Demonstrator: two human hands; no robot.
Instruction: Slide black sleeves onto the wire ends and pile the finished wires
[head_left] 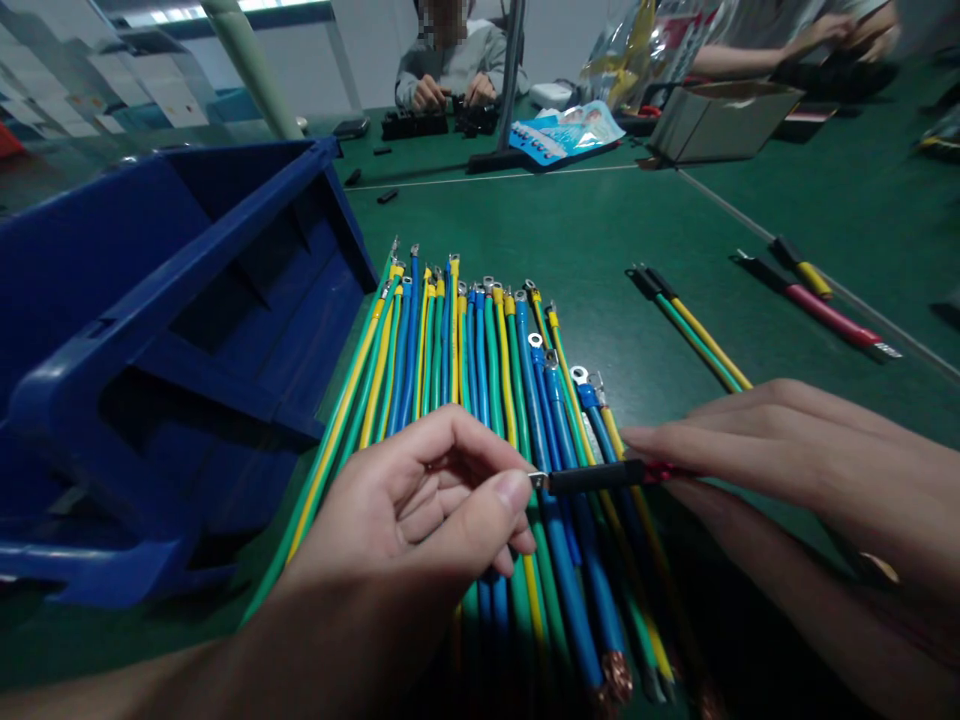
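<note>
Between my two hands runs a red cable with a black sleeve [600, 476] and a metal lug at its left end. My left hand [450, 500] pinches the lug between thumb and forefinger. On the other side my right hand [795, 460] grips the red part just past the sleeve, its fingers pressed together. Under both hands lies a row of blue, green and yellow cables [487, 350], most with ring lugs at the far end. Bare copper strands [616, 678] show at a near end.
A blue plastic bin [247, 270] stands at the left. Green-yellow cables with black sleeves [686, 315] and a red cable [832, 312] lie to the right. Farther back are a cardboard box [720, 125], a light-blue packet [562, 132] and two people working with their hands.
</note>
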